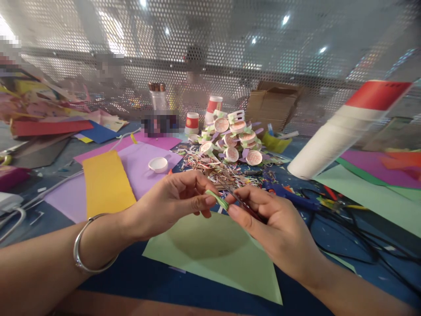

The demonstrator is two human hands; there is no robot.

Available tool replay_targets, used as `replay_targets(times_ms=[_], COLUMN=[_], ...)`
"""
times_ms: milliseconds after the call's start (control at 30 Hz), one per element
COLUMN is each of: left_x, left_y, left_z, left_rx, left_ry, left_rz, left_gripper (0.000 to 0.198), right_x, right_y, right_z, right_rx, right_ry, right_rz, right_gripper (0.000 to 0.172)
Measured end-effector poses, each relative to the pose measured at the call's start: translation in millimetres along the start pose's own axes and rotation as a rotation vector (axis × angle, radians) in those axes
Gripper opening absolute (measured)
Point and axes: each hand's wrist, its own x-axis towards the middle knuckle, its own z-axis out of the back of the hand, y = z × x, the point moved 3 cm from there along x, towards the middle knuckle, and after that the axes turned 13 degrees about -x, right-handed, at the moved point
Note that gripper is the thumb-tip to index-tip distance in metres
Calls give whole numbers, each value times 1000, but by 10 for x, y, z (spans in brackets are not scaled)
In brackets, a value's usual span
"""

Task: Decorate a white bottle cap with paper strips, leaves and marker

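Observation:
My left hand [174, 199] pinches a small folded strip of light green paper [217, 199] between thumb and fingers. My right hand [269, 224] is closed around a slim dark metal tool [245, 205] with a narrow tip. Its handle is mostly covered by the fingers, so I cannot tell its exact kind. The right thumb and fingertip meet the lower right end of the green strip. Both hands are above a light green paper sheet [210, 263] on the blue table.
Behind my hands are paper scraps [204, 166] and a pile of decorated paper cup pieces [232, 153]. A stack of white cups [332, 136] leans at right, near a blue glue gun [286, 193] and black cables [355, 239]. Yellow paper [107, 182] and a white lid [158, 165] lie left.

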Motion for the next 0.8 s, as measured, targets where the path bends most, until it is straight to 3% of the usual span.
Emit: replay_targets(times_ms=[233, 433, 800], left_x=[-35, -115, -95], left_y=[58, 42, 58], left_z=[-40, -110, -103], left_rx=[-59, -34, -188], left_ry=[57, -43, -263], left_rz=[56, 191, 243], left_gripper=[15, 33, 12], right_x=[-26, -44, -35], right_y=[11, 13, 12], right_z=[-13, -1, -12], right_rx=[-131, -301, -336], right_ry=[-67, -161, -203], right_rz=[61, 129, 123], right_gripper=[8, 8, 5])
